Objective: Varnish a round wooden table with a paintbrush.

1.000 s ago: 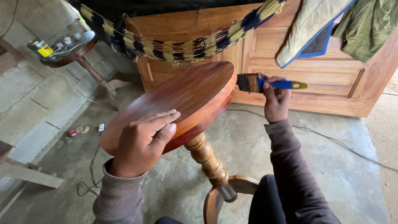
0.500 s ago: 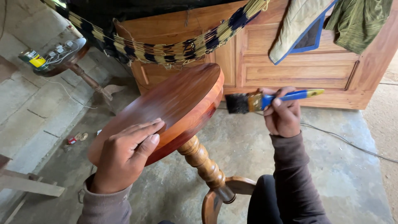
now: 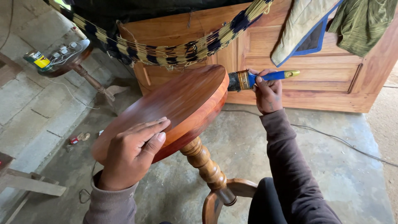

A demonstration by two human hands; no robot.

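Concrete floor [image 3: 257, 137], a bit dusty and cracked, with a cable trailing across it off to the right of the brush hand. Behind that hand a panelled wooden door [image 3: 327, 83] leans with cloths [image 3: 360, 20] thrown over the top and a striped braided strap [image 3: 174, 52] sagging in front of it.

The stool [image 3: 178, 103] is tipped over toward the person, round top glossy reddish brown, its turned leg [image 3: 205, 164] running down to the curved foot near the knee. Left hand [image 3: 132, 155] lies flat on the near part of the top, fingers together and stretched out, thumb hooked over the rim, so it's pressing rather than gripping. Right hand [image 3: 267, 93] is closed around the blue handle of the brush [image 3: 255, 78], dark bristles touching the far edge of the top, just left of the knuckles.

My two cents for doing this edge well: keep the bristles light on the rim and drag along the curve, not across it, so no ridge builds at the corner. Watch for drips running under the lip since the top is tilted. Keep that left palm off any wet finish or you'll print it. Turn the stool in small steps.

Far out past the left hand there's a second small stool [image 3: 70, 62] with a can [image 3: 37, 60] and some white bits on it.
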